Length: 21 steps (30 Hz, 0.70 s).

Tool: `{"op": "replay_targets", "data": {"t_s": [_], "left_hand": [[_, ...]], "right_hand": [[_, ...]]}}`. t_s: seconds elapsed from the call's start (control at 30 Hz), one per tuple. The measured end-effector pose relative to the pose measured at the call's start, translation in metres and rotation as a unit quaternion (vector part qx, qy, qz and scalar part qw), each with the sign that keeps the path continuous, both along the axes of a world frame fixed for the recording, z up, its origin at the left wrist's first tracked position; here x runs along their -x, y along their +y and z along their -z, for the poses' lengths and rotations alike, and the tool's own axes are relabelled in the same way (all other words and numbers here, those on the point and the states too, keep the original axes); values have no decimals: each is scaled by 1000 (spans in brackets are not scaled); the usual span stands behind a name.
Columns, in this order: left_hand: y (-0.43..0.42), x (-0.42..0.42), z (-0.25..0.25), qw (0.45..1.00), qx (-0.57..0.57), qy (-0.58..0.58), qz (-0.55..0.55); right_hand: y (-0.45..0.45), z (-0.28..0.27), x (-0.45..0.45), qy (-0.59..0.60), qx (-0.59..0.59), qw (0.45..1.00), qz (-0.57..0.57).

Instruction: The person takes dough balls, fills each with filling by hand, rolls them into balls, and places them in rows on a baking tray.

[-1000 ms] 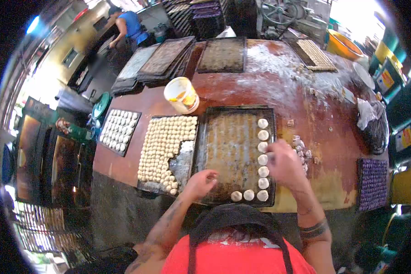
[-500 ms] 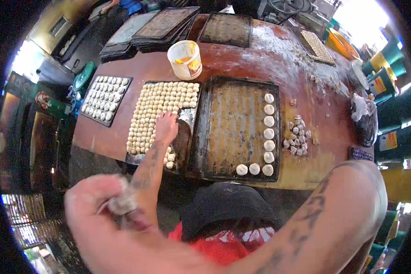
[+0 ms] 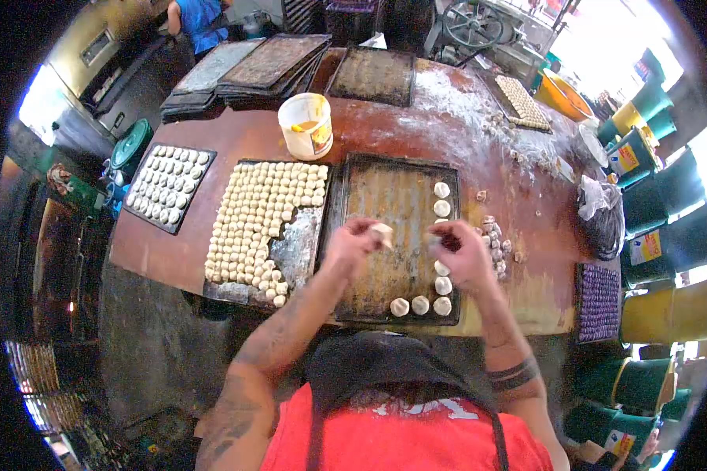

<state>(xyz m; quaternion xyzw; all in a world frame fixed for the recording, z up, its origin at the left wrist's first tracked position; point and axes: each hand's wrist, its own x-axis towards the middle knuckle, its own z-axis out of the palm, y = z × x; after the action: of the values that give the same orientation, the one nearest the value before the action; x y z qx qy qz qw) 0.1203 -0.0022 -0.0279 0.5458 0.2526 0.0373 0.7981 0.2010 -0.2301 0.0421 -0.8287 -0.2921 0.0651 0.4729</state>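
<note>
My left hand (image 3: pixel 352 245) is pinched around a piece of dough (image 3: pixel 382 234) above the dark baking tray (image 3: pixel 389 188) in front of me. Opposite it, my right hand (image 3: pixel 462 255) is closed, with a small greyish lump (image 3: pixel 434 242), blurred, at its fingertips. Round white filled buns (image 3: pixel 420 304) run down that tray's right side and along its near right corner; my right hand hides part of the row. Left of it, rows of small dough balls (image 3: pixel 267 196) fill much of a floured tray (image 3: pixel 298 243). Floured lumps (image 3: pixel 495 243) are heaped beside my right hand.
A white bucket (image 3: pixel 305 129) stands behind the trays. Farther left lies a tray of shaped buns (image 3: pixel 171 184). Stacked trays (image 3: pixel 275 63) are at the back left. A purple-filled tray (image 3: pixel 598 302) and a plastic bag (image 3: pixel 601 216) sit at the right. Someone in blue (image 3: pixel 200 23) is at the far left.
My left hand has left the dough balls with a piece of dough and moved over the middle tray. My right hand has gone from close to the camera to that tray's right side.
</note>
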Motion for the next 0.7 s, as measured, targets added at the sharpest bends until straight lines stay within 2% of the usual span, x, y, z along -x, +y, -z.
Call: {"op": "replay_targets", "data": {"t_s": [0.03, 0.1, 0.2, 0.27, 0.3, 0.33, 0.37, 0.4, 0.43, 0.5, 0.57, 0.6, 0.7], "left_hand": [[-15, 0, -14, 1000, 24, -3, 15], [-40, 0, -32, 996, 72, -14, 51], [-56, 0, -24, 992, 102, -46, 57], [-61, -2, -30, 997, 58, -42, 39], [-64, 2, -34, 998, 37, -35, 28], [-67, 7, -56, 997, 65, -24, 20], [-62, 4, -60, 998, 29, -40, 48], [-58, 3, -62, 996, -4, -53, 75], [-57, 6, -61, 993, -34, -61, 100], [-61, 4, -57, 991, 60, -112, 44], [-67, 7, -71, 982, 146, -119, 17], [-66, 5, -65, 966, 180, -177, 57], [-64, 8, -99, 990, 38, -134, 33]], "right_hand": [[15, 3, 12, -1, -36, 999, 27], [26, -2, 23, -51, -17, 999, 7], [26, 8, 20, -156, -15, 988, 5], [21, 31, 17, -201, 31, 978, -43], [19, 25, 20, -163, 12, 986, -9], [19, 13, 25, -125, -7, 992, 27], [19, 1, 27, -86, -27, 994, 64], [11, -9, 20, -122, 9, 992, 37], [6, -5, 11, -15, -27, 998, -47], [4, -7, 10, 84, -20, 993, -75], [10, -6, 7, 259, -186, 946, -63], [12, -6, 6, 341, -265, 900, -55], [30, -25, 26, 328, -324, 887, 19]]}}
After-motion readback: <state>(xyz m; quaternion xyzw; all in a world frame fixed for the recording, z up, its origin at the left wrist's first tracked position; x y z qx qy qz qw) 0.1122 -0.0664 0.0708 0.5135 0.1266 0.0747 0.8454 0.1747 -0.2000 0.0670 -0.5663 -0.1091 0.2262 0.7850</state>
